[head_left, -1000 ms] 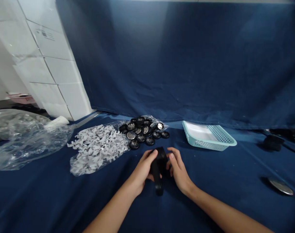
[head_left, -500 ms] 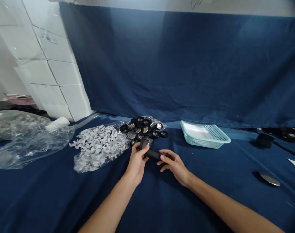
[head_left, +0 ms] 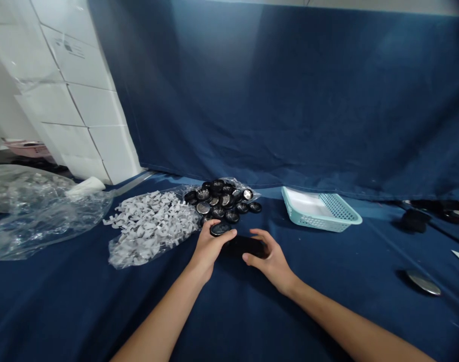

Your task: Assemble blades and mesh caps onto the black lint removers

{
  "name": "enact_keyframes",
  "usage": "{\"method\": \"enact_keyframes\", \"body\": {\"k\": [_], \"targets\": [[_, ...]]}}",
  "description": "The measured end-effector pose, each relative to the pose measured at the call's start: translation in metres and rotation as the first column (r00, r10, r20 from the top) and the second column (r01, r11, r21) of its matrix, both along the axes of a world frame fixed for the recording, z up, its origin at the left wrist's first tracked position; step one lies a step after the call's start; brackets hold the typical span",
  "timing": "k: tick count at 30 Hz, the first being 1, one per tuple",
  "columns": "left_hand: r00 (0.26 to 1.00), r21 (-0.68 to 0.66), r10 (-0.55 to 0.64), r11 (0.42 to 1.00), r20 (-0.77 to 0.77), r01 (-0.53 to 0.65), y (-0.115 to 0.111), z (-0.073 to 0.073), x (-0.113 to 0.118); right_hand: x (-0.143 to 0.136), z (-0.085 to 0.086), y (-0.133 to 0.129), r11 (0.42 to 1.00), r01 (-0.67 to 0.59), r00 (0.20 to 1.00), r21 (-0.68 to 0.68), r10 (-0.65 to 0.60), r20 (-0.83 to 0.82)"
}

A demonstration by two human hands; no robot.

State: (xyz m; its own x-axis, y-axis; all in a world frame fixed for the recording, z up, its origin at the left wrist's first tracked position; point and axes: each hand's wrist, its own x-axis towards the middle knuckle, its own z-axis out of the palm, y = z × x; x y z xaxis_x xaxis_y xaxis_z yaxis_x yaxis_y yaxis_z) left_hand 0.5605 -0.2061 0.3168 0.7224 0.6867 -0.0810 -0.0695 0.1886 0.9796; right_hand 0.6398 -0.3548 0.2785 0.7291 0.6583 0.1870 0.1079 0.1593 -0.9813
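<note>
In my left hand is a black round-headed piece with a handle, which looks like a shower head. Its round face is turned up, with my thumb along its near side and my fingers at its far side. The dark handle runs right, blurred, into my right hand, whose thumb and fingers curl round its end. Just beyond my left hand lies a pile of black round caps, several with silvery patterned faces. Left of that hand, small grey plastic clips are heaped on a clear bag.
A light-green basket with something white inside stands right of the pile. Farther right lie an oval metal disc and a black item. White boxes and a clear plastic bag occupy the left. A blue curtain hangs behind.
The black piece has been turned so its round face shows upward. My right hand has shifted slightly right and wraps farther round the handle end. The view has tipped down a little.
</note>
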Motion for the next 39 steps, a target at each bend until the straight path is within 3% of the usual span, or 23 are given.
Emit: {"method": "enact_keyframes", "body": {"k": [4,10,12,14,16,18,20,22,23,25,26,29,33,36,39], "targets": [[1.000,0.054,0.015,0.998,-0.025,-0.014,-0.001,0.000,0.000,0.002,-0.004,-0.003,0.998,-0.037,0.990,-0.050,0.043,0.135],[1.000,0.183,-0.006,0.983,0.000,0.006,-0.002,-0.005,0.000,0.007,-0.007,-0.006,0.985,-0.078,0.980,-0.154,0.103,0.168],[1.000,0.195,-0.014,0.981,0.020,0.010,-0.001,-0.006,0.001,0.010,-0.004,-0.007,0.982,-0.152,0.986,-0.113,0.158,0.044],[0.996,0.174,-0.049,0.984,0.080,0.034,-0.001,-0.006,0.001,0.012,0.000,-0.009,0.975,-0.222,0.955,0.011,0.219,-0.199],[0.981,0.164,-0.113,0.983,0.160,0.087,-0.003,-0.004,-0.001,0.013,0.004,-0.009,0.961,-0.233,0.850,0.147,0.275,-0.449],[0.961,0.240,-0.193,0.960,0.197,0.144,-0.007,-0.002,-0.005,0.013,0.008,-0.008,0.929,-0.290,0.707,0.230,0.370,-0.603],[0.949,0.455,-0.266,0.876,0.171,0.163,-0.013,0.000,-0.009,0.011,0.009,-0.006,0.841,-0.461,0.528,0.284,0.517,-0.674],[0.952,0.710,-0.277,0.697,0.130,0.106,-0.019,0.001,-0.013,0.009,0.008,-0.005,0.735,-0.601,0.372,0.315,0.606,-0.703],[0.959,0.807,-0.260,0.587,0.111,0.065,-0.021,0.002,-0.015,0.008,0.008,-0.005,0.716,-0.620,0.345,0.321,0.616,-0.708],[0.976,0.916,-0.203,0.401,0.083,0.005,-0.023,0.003,-0.017,0.009,0.007,-0.005,0.767,-0.553,0.400,0.324,0.586,-0.705],[0.983,0.942,-0.172,0.337,0.068,-0.006,-0.022,0.003,-0.018,0.009,0.007,-0.005,0.808,-0.492,0.447,0.325,0.555,-0.702],[0.994,0.972,-0.105,0.234,0.040,-0.014,-0.020,0.005,-0.020,0.011,0.012,-0.004,0.876,-0.360,0.557,0.322,0.478,-0.678],[0.998,0.968,-0.038,0.242,-0.059,0.066,-0.017,0.007,-0.020,0.008,0.019,-0.004,0.911,-0.277,0.758,0.305,0.402,-0.514],[0.974,0.925,0.047,0.326,-0.220,0.193,-0.016,0.006,-0.019,0.003,0.019,-0.005,0.963,-0.180,0.891,0.201,0.246,-0.381],[0.946,0.873,0.066,0.410,-0.316,0.263,-0.015,0.004,-0.018,0.001,0.016,-0.006,0.986,-0.104,0.945,0.133,0.140,-0.296]]}}
